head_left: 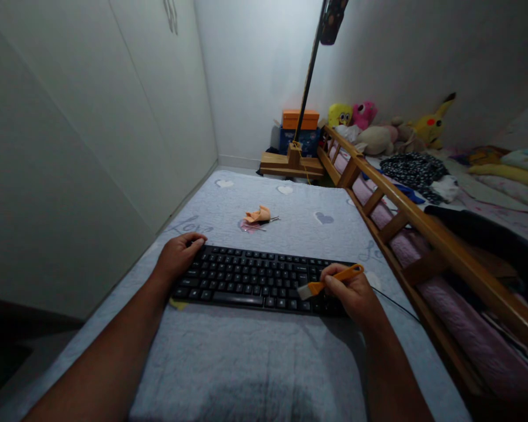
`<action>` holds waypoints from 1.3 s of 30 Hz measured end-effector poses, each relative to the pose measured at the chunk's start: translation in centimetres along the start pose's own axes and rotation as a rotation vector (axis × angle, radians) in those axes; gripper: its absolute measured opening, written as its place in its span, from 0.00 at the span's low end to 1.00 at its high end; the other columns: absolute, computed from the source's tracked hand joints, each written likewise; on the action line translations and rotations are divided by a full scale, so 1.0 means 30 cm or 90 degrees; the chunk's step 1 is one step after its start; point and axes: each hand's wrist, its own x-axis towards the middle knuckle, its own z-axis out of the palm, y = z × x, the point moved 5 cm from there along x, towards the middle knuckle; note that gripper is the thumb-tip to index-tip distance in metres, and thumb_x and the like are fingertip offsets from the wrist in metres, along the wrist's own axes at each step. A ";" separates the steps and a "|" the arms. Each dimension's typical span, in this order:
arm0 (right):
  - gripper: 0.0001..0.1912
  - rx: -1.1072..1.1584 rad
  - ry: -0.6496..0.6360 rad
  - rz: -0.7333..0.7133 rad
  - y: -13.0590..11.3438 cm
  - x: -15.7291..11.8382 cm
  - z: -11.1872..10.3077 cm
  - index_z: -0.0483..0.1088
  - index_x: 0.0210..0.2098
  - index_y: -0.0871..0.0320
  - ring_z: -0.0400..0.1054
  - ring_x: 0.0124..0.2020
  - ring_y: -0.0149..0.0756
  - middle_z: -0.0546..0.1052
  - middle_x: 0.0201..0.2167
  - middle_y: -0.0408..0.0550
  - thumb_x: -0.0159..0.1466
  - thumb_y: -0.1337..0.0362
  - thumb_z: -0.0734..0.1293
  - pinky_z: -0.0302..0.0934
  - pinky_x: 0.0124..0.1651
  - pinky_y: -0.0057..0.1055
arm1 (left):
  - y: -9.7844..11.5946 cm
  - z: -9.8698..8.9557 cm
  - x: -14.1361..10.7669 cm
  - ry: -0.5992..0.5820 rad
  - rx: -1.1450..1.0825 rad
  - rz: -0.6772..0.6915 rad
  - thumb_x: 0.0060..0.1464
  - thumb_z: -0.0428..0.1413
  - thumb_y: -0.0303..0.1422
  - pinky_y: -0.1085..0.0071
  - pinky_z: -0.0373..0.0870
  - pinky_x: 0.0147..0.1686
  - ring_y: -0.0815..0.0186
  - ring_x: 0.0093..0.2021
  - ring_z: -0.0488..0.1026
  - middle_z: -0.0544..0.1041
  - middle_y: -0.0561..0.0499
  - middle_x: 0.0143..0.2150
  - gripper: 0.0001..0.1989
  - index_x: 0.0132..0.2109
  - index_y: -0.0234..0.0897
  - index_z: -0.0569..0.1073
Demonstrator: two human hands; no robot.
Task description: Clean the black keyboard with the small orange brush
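Observation:
A black keyboard (246, 278) lies across the cloth in front of me. My left hand (179, 255) grips its left end, thumb on the upper corner and the other fingers curled around the edge. In my right hand (349, 290) is a small brush (321, 286) with an orange handle, held between thumb and fingers. Its pale bristles point left, at the keys on the right part of the keyboard. That hand covers some of the number pad. Beyond the keyboard lies a crumpled orange cloth (259, 214), with thin metal-looking sticks beside it.
The surface has a pale blue cover (246, 363) with hearts. A wooden bed rail (396, 202) runs along the right, with plush toys (374, 138) and bedding behind it. White cabinet doors (114, 117) stand left. A stand (310, 76) on a wooden base is at the far end.

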 end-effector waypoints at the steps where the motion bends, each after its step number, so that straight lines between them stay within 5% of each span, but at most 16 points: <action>1: 0.14 -0.001 0.016 -0.004 0.006 0.002 -0.004 0.74 0.32 0.57 0.65 0.26 0.35 0.72 0.23 0.43 0.62 0.53 0.66 0.58 0.32 0.30 | 0.001 -0.001 -0.001 -0.001 -0.001 -0.001 0.47 0.54 0.48 0.62 0.72 0.50 0.53 0.44 0.79 0.84 0.47 0.40 0.21 0.38 0.39 0.81; 9: 0.16 -0.041 0.107 -0.043 0.017 0.015 -0.009 0.76 0.41 0.56 0.73 0.33 0.39 0.78 0.30 0.46 0.67 0.51 0.65 0.64 0.38 0.33 | 0.016 -0.005 -0.004 -0.002 0.005 -0.003 0.47 0.54 0.48 0.63 0.72 0.50 0.53 0.44 0.79 0.84 0.47 0.40 0.20 0.38 0.39 0.81; 20: 0.15 -0.159 0.235 -0.118 -0.044 0.006 -0.030 0.75 0.34 0.56 0.74 0.33 0.40 0.78 0.29 0.46 0.66 0.53 0.62 0.64 0.38 0.32 | 0.020 -0.008 -0.008 -0.002 0.001 0.000 0.47 0.54 0.48 0.63 0.72 0.50 0.53 0.44 0.79 0.84 0.47 0.40 0.20 0.38 0.40 0.81; 39: 0.16 -0.043 0.107 -0.031 -0.084 0.097 0.094 0.75 0.37 0.56 0.74 0.28 0.40 0.80 0.29 0.48 0.64 0.51 0.65 0.65 0.33 0.34 | 0.005 -0.001 0.000 -0.007 -0.019 0.009 0.48 0.54 0.50 0.63 0.72 0.47 0.54 0.42 0.79 0.84 0.47 0.39 0.21 0.37 0.39 0.81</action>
